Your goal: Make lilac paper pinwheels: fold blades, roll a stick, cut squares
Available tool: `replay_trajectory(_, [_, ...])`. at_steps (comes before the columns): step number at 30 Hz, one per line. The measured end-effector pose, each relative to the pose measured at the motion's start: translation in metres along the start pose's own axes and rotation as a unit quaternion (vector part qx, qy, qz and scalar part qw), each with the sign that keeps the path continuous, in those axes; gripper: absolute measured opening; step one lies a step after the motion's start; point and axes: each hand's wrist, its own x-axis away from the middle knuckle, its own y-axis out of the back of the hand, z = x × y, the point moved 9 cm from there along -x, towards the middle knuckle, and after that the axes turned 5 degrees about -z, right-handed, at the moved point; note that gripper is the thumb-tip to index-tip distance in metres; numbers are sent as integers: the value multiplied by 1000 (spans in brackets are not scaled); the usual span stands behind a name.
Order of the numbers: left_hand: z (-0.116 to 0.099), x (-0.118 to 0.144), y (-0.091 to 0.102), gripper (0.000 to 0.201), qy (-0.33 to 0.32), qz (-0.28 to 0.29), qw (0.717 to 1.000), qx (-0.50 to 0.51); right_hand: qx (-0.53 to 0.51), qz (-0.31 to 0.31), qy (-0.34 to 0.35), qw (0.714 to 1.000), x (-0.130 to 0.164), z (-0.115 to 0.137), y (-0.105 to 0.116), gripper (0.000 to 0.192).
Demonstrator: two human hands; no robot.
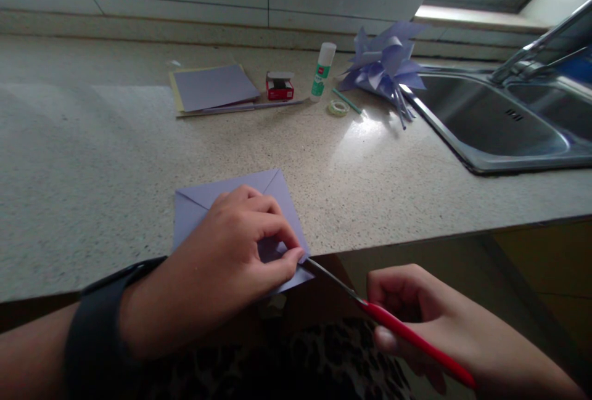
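A folded lilac paper square (272, 193) lies flat at the counter's front edge, creases showing, one corner overhanging. Red-handled scissors (370, 307) point their thin blades at that overhanging corner, tips touching the paper.

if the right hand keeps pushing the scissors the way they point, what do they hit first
The right hand aims the red-handled scissors up-left; the blades already meet the corner of the folded lilac paper, right by the left hand fingertips, probably next.
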Motion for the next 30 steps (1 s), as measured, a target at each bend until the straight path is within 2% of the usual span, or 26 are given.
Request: replay_trajectory(30, [1,-1,0,9,0,-2,1000,1,-55,19,-32,998,-1,-10,-3,37])
